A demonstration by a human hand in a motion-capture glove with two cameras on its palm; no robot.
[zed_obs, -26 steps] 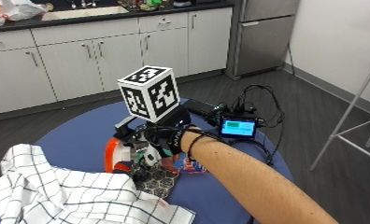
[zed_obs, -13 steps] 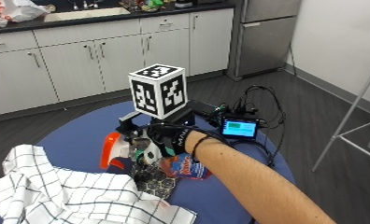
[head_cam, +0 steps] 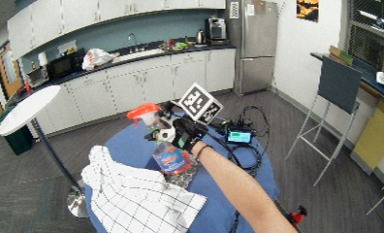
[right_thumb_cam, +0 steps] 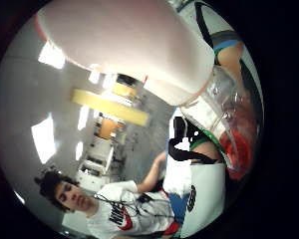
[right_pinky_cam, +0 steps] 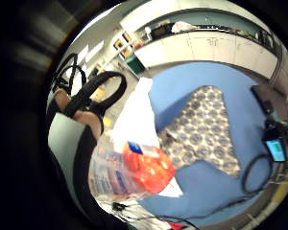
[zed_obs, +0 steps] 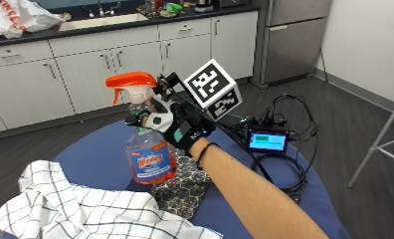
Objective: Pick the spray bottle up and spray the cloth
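My gloved right hand (zed_obs: pixel 184 130) wrapped round spray bottle (zed_obs: pixel 148 149) neck, bottle upright above blue table (zed_obs: pixel 97 149), beside checked cloth (zed_obs: pixel 78 209).

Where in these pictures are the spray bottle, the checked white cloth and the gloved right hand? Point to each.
spray bottle (zed_obs: pixel 149 162), outside view, on its label.
checked white cloth (zed_obs: pixel 71 209), outside view, on its middle folds.
gloved right hand (zed_obs: pixel 184 127), outside view, on the back of the glove.
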